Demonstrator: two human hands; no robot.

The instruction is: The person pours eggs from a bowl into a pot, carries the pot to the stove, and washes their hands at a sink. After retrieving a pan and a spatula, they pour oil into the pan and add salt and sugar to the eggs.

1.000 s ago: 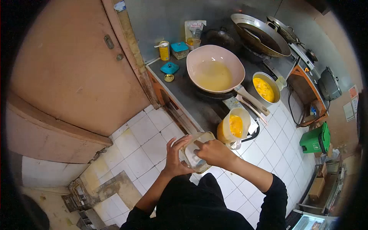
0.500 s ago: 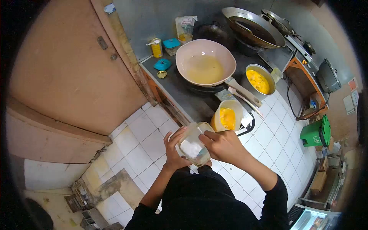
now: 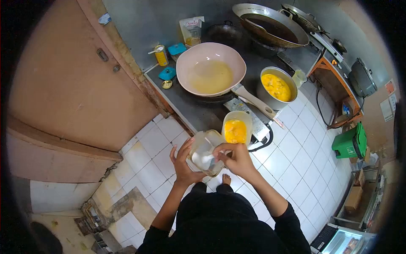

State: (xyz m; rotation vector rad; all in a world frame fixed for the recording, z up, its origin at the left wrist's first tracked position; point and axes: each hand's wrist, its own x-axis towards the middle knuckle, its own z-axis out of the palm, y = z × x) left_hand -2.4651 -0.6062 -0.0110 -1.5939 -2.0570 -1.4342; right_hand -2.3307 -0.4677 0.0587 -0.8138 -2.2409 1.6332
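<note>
My left hand (image 3: 185, 167) grips a clear plastic container (image 3: 214, 139) from its left side, above the floor in front of me. White powder (image 3: 196, 158) lies in the container. The fingers of my right hand (image 3: 237, 159) are pinched at the container's right side, on what looks like a small spoon (image 3: 207, 159) with white on it; its handle is mostly hidden. Just beyond my right hand, a pale plastic jug (image 3: 248, 120) of beaten egg (image 3: 235, 131) stands at the counter's edge.
A pink frying pan (image 3: 184, 63) with oil sits on the stove, its handle pointing right. Beside it stands a metal pot (image 3: 283, 103) of yellow egg mixture. A large wok (image 3: 275, 31) is behind. A yellow can (image 3: 161, 56) and blue lids (image 3: 167, 73) stand left. A green bin (image 3: 344, 146) is right.
My right hand has drawn its fingers back, and the white-topped spoon now shows inside the container. The view has shifted slightly, so the pan and jug sit further left.
</note>
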